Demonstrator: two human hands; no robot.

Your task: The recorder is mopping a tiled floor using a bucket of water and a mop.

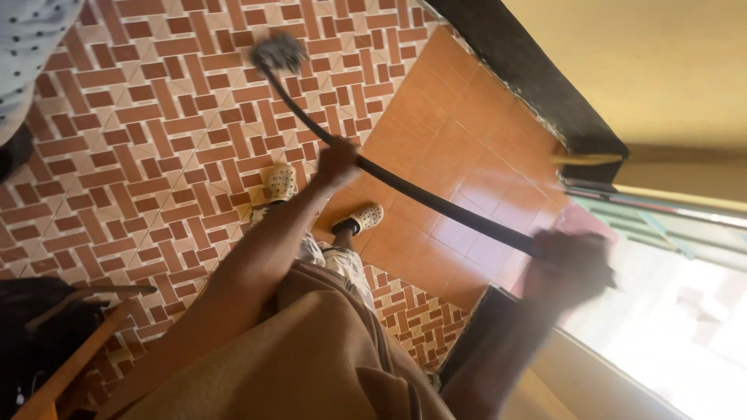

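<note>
I hold a long black mop handle (436,201) with both hands. My left hand (336,162) grips it around the middle, arm stretched out over the floor. Blurred, my right hand (568,268) is closed around the upper end of the handle. The grey mop head (276,53) rests on the brown and white patterned tile floor (156,155) at the far end. My feet, in pale perforated clogs (280,183), stand where the patterned tiles meet plain orange tiles (451,148).
A person in a dotted garment (31,47) stands at the top left. A wooden chair frame (70,358) and a dark bag (31,311) are at the bottom left. A dark ledge (537,85) borders the orange tiles below a yellow wall. Bright light fills the lower right.
</note>
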